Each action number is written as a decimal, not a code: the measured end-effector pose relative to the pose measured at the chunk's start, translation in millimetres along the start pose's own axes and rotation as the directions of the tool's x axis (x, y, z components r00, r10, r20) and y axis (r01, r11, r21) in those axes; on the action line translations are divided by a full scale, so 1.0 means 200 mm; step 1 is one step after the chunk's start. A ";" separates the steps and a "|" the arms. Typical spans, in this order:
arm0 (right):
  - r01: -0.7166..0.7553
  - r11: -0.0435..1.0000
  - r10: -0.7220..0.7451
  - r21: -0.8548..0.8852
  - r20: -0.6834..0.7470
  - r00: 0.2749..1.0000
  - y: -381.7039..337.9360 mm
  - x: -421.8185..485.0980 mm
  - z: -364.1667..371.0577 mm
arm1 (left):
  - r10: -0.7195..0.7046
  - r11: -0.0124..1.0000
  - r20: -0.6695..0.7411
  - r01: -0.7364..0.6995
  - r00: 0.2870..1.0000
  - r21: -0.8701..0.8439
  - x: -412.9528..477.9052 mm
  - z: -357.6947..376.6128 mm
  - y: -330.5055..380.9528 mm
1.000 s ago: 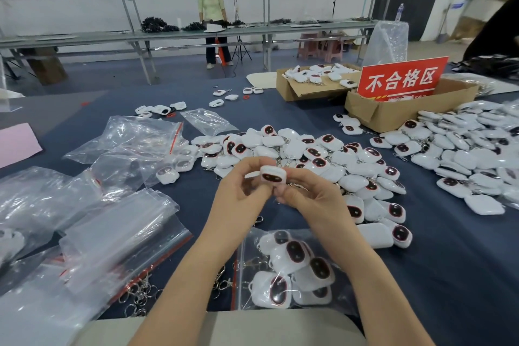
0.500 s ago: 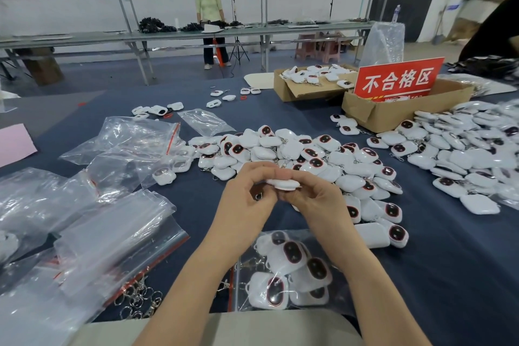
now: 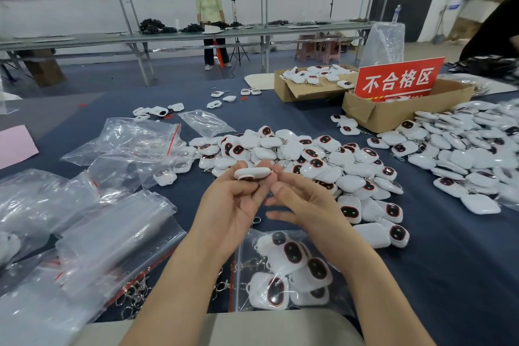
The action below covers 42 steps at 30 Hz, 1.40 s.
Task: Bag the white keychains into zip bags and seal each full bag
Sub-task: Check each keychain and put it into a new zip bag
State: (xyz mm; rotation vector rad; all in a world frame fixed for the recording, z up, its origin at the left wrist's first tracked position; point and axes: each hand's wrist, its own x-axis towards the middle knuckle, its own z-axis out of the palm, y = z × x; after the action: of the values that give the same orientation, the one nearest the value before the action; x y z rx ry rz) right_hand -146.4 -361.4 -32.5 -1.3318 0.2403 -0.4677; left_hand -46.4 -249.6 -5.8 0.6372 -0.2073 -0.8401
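My left hand (image 3: pixel 229 206) holds one white keychain (image 3: pixel 252 173) by its fingertips above the blue table, the dark face turned down. My right hand (image 3: pixel 303 199) pinches the keychain's right end between thumb and forefinger; its other fingers spread loosely. Directly below my wrists lies a clear zip bag (image 3: pixel 286 270) with several white keychains inside, its red-striped mouth to the left. A heap of loose white keychains (image 3: pixel 317 160) spreads behind my hands.
Empty zip bags (image 3: pixel 118 233) are piled at the left, with loose key rings (image 3: pixel 134 293) near the front edge. A second keychain heap (image 3: pixel 466 154) lies at right. Two cardboard boxes (image 3: pixel 376 116) and a red sign (image 3: pixel 398 78) stand behind. A person (image 3: pixel 209 5) stands far back.
The keychain has been turned from face-toward-me to edge-on with its face down. My hands have opened apart a little, and my right hand's lower fingers have spread.
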 end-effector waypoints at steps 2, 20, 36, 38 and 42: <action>0.009 1.000 -0.010 -0.022 -0.011 1.000 0.00 0.00 0.00 | -0.012 1.000 -0.004 0.012 1.000 -0.013 0.00 0.00 -0.01; 0.019 0.990 -0.012 -0.143 0.047 0.999 -0.01 -0.02 0.00 | 0.027 0.999 0.034 -0.027 0.999 -0.022 0.02 -0.06 0.01; 0.052 0.994 -0.065 -0.099 -0.127 0.990 0.01 0.01 -0.05 | 0.076 0.986 0.019 -0.078 0.997 0.148 0.03 -0.10 0.02; 0.048 0.994 -0.062 -0.096 -0.147 0.987 0.01 0.01 -0.05 | 0.069 0.989 0.006 -0.069 0.998 0.128 0.03 -0.10 0.02; 0.050 0.992 -0.070 -0.117 -0.172 0.983 0.02 0.02 -0.05 | 0.075 0.992 0.008 -0.075 0.997 0.104 0.04 -0.10 0.03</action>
State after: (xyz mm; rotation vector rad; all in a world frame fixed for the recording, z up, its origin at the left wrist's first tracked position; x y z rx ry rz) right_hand -146.8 -370.4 -37.8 -1.4118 0.3782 -0.6321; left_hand -29.4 -243.7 -19.6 0.7215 -0.2785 -0.7619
